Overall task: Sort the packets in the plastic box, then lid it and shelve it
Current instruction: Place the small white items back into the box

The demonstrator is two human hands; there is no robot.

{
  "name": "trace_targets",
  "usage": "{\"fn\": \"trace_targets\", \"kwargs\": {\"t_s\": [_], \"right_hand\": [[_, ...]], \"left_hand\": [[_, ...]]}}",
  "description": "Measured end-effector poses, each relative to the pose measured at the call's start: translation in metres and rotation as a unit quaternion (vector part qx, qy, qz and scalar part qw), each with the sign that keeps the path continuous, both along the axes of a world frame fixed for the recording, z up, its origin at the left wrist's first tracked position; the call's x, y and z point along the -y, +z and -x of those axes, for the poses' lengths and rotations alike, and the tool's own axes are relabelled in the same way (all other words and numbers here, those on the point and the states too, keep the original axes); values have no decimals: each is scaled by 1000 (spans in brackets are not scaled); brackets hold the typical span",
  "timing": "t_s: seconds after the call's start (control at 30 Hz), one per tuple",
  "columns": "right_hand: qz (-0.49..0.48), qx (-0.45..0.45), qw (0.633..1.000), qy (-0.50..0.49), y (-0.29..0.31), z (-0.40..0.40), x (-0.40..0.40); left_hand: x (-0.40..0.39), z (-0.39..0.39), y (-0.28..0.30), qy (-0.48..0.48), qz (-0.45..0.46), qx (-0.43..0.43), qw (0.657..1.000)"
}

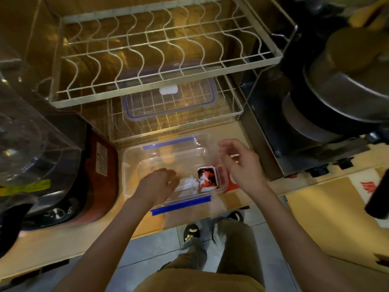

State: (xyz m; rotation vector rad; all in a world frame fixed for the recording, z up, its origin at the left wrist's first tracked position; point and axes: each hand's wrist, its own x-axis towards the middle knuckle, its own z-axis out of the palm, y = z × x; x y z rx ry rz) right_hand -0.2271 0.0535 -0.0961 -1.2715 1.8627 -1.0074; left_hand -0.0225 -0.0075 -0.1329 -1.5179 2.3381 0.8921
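A clear plastic box (pixel 134 152) with blue clips stands open on the counter in front of me. Inside lie white packets (pixel 186 184) and a red, black and white packet (pixel 207 175) standing at the right end. My left hand (pixel 156 182) reaches into the box, fingers curled over the white packets; whether it grips one is hidden. My right hand (pixel 237 163) hovers above the box's right end, fingers apart and holding nothing. The box's clear lid (pixel 168 102) with a blue seal rests on the lower wire shelf (pixel 235 110) behind the box.
A white wire dish rack (pixel 164 49) spans above the lower shelf. A red cooker (pixel 99 178) and a clear dome sit at the left. Stacked metal pots (pixel 345 85) stand at the right. A red item (pixel 232 184) lies beside the box. The counter's edge runs just before my legs.
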Motion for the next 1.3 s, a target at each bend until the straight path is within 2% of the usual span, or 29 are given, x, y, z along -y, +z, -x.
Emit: {"fn": "trace_targets", "kwargs": {"t_s": [0.13,0.27,0.4,0.53,0.6,0.8,1.1,1.2,1.3], "right_hand": [[6,-7,992,-126,-10,19,-21],[-36,-8,980,-197,-29,21,-36],[-89,-20,970,-226,-42,13,-45],[-114,84,954,-264,-57,3,-38],[-108,109,947,-281,-62,1,-36],[-108,14,962,-251,-70,4,-38],[-121,4,958,-259,-72,9,-31],[-90,16,956,-280,-60,16,-28],[-72,16,955,-287,-47,20,-21]], "left_hand": [[6,52,21,-45,64,-103,992],[5,104,33,-63,71,-171,981],[2,143,28,-82,63,-120,987],[1,167,14,-112,71,-27,991],[1,173,9,-111,86,0,990],[1,182,2,-103,96,35,989],[9,182,2,-47,64,-57,995],[15,175,6,34,54,-153,986],[20,160,17,139,43,-268,952]]}}
